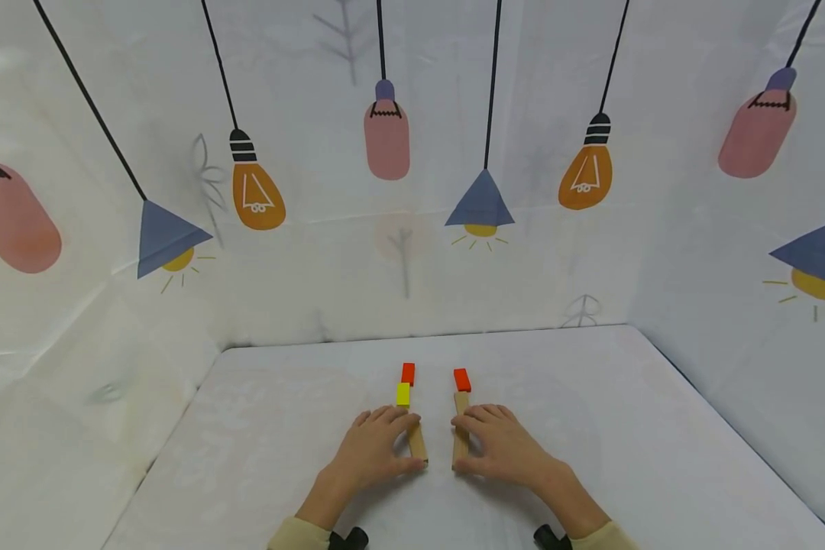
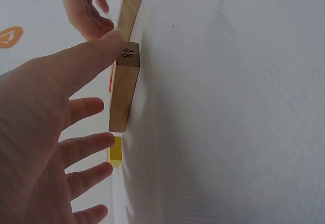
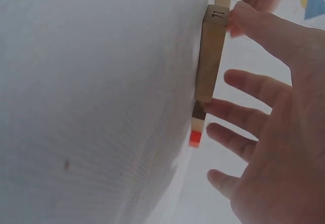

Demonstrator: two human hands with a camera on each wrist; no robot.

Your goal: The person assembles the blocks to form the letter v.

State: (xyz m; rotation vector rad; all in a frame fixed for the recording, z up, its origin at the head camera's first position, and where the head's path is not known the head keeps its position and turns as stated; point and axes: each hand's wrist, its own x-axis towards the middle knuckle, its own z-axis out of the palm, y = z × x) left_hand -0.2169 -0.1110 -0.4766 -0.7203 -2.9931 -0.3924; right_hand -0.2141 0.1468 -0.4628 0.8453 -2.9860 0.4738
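In the head view, two short rows lie on the white table. My left hand (image 1: pixel 378 447) is at the near end of the left row, spread over a wooden block (image 1: pixel 418 444) marked 48. In the left wrist view its thumb touches that block's numbered end; the other fingers stay straight and spread. My right hand (image 1: pixel 502 447) is beside a wooden block (image 3: pixel 210 56) marked 71, thumb at its numbered end, middle fingertip by the far end. Another wooden block (image 1: pixel 461 399) lies beyond it. A yellow block (image 1: pixel 402 395) and a red block (image 1: pixel 409 373) continue the left row; a second red block (image 1: pixel 462 380) tops the right row.
White table (image 1: pixel 591 412) surrounds both rows, with a narrow gap between them. A white cloth backdrop (image 1: pixel 440 290) printed with lamps and bulbs rises at the back and sides. Dark wrist cameras (image 1: pixel 349 538) sit at the sleeve cuffs.
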